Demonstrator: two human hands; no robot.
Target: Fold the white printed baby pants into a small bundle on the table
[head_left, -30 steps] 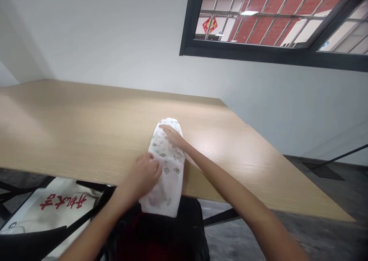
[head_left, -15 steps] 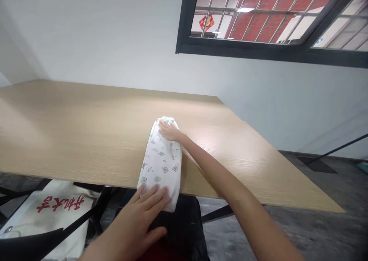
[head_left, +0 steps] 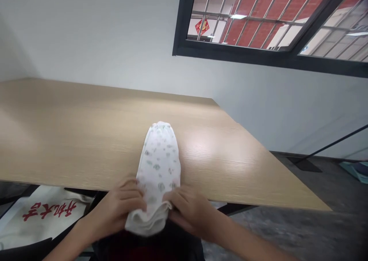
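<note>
Writing first: on the pale fabric bag (head_left: 57, 225), to the left of the cloth and lower, you have four large red Chinese characters, upside down from your seat, apparently 开机大吉. Far beyond the cloth, seen through the barred window (head_left: 258, 28), a red diamond-shaped decoration (head_left: 202, 27) carries a gold mark too small to read. The white cloth (head_left: 159, 157) itself shows small greenish-grey printed motifs, blurred; no lettering can be made out on it. It lies lengthwise on the wood-toned bench (head_left: 86, 138), rounded gathered end pointing away from you, near end past the front edge and bunched into layered folds. Your left hand (head_left: 130, 203) is at the cloth's left side near that end, fingers curled in and gripping the margin; its thumb is not clear. Your right hand (head_left: 185, 211) is opposite, on the cloth's right side, pinching the folded corner, fingers on top. Cloth sits between both, touching each.
</note>
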